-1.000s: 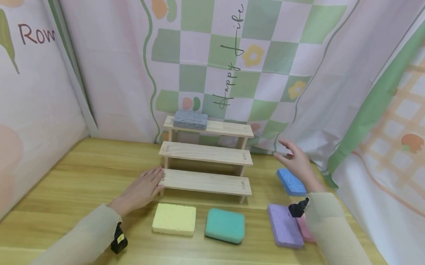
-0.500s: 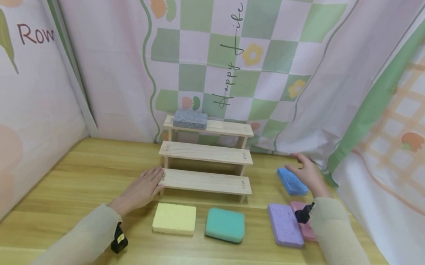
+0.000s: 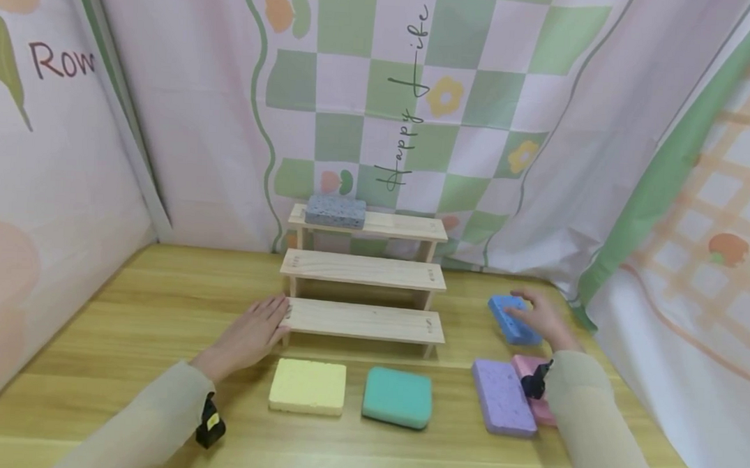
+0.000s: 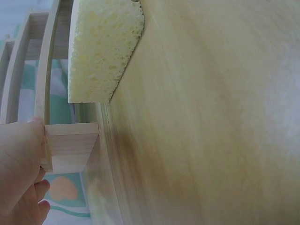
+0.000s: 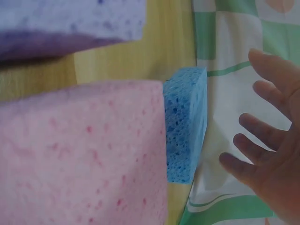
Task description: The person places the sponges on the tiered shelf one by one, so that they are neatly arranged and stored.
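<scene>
My left hand point(image 3: 247, 337) holds the left end of the lowest board of a three-step wooden rack point(image 3: 361, 321). In the left wrist view the thumb lies at the board's front edge, with bent fingers point(image 4: 42, 187) past its end. At the right, my right hand point(image 3: 544, 318) hovers with spread fingers over the blue sponge point(image 3: 512, 320), overlapping its right side in the head view. Seen from the right wrist, fingers point(image 5: 258, 131) and thumb are apart with nothing between them, and the blue sponge point(image 5: 185, 124) stands beyond the pink one.
A grey speckled sponge point(image 3: 335, 211) sits on the rack's top step, at the left. In front lie a yellow sponge point(image 3: 308, 387) and a teal sponge point(image 3: 397, 397). A purple sponge point(image 3: 504, 398) lies beside a pink sponge point(image 3: 542, 409), under the right wrist. Curtains point(image 3: 217, 115) surround the table.
My right hand has moved right and down from beside the rack to over the blue sponge. The left hand stays on the rack.
</scene>
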`<action>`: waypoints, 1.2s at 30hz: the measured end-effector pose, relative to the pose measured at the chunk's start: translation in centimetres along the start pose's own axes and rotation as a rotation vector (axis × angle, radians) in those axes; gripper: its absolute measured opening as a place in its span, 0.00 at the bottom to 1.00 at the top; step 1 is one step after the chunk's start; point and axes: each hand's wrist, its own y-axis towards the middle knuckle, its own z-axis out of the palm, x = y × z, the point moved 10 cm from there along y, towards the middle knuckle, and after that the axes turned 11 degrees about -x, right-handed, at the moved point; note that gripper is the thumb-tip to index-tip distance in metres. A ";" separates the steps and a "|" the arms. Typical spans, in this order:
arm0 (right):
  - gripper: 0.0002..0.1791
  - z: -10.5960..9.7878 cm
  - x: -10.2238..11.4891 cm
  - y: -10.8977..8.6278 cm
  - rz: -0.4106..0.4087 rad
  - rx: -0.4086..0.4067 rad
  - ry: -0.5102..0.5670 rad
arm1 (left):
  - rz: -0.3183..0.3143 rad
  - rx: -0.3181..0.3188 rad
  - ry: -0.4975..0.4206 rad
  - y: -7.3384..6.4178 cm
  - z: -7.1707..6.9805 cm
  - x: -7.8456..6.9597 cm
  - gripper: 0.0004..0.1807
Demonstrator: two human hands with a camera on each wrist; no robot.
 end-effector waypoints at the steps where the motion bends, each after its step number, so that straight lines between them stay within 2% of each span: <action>1: 0.32 0.2 -0.2 -0.1 0.008 0.015 -0.008 | 0.003 -0.007 -0.005 0.0 -0.1 -0.1 0.30; 4: 0.34 0.7 -1.1 -0.3 0.050 0.066 -0.017 | 0.013 -0.032 -0.033 -0.1 -0.5 -0.2 0.32; 8: 0.36 1.4 -2.0 -0.5 0.087 0.121 -0.020 | 0.019 -0.033 -0.022 -0.1 -0.5 -0.2 0.32; 16: 0.36 2.0 -2.7 -1.2 0.091 0.186 -0.106 | -0.010 0.024 0.020 -0.1 0.3 0.2 0.30; 22: 0.37 2.2 -2.8 -1.5 0.102 0.205 -0.133 | -0.016 0.029 0.009 -0.1 0.3 0.2 0.30; 29: 0.36 2.3 -2.7 -1.5 0.112 0.210 -0.119 | 0.001 0.009 0.024 0.0 0.3 0.3 0.30; 36: 0.35 2.4 -3.3 -1.4 0.126 0.203 -0.114 | 0.000 0.021 0.028 0.1 0.4 0.3 0.30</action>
